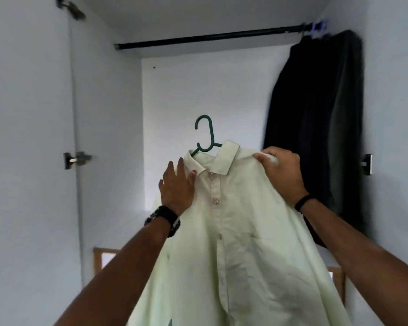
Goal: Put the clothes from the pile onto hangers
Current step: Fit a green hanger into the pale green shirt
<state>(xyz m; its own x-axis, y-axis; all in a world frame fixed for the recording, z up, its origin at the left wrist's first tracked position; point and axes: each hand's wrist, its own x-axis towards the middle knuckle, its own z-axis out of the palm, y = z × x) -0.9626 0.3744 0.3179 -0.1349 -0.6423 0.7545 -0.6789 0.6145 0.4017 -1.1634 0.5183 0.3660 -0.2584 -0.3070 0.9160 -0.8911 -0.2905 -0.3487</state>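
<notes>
A pale green button-front shirt (233,231) is held up inside an open white wardrobe (198,90), its collar spread and its placket fastened with small pale buttons, a chest pocket faintly visible on the side nearer the right arm. The cloth is lightly creased and hangs down past the bottom of the frame. A dark green plastic hanger (206,135) sits inside the neck, only its hook and a short piece of shoulder bar rising above the collar, well below the black rail (210,37) that crosses the top of the wardrobe. The left hand (176,187), a dark watch (163,221) at its wrist, lies nearly flat against the shirt beside the collar, fingers extended and gripping nothing. The right hand (280,172), with a black band (303,202) on the wrist, is closed around the shirt's shoulder, pinching the fabric. A dark garment (316,125) hangs from the rail's far right end.
</notes>
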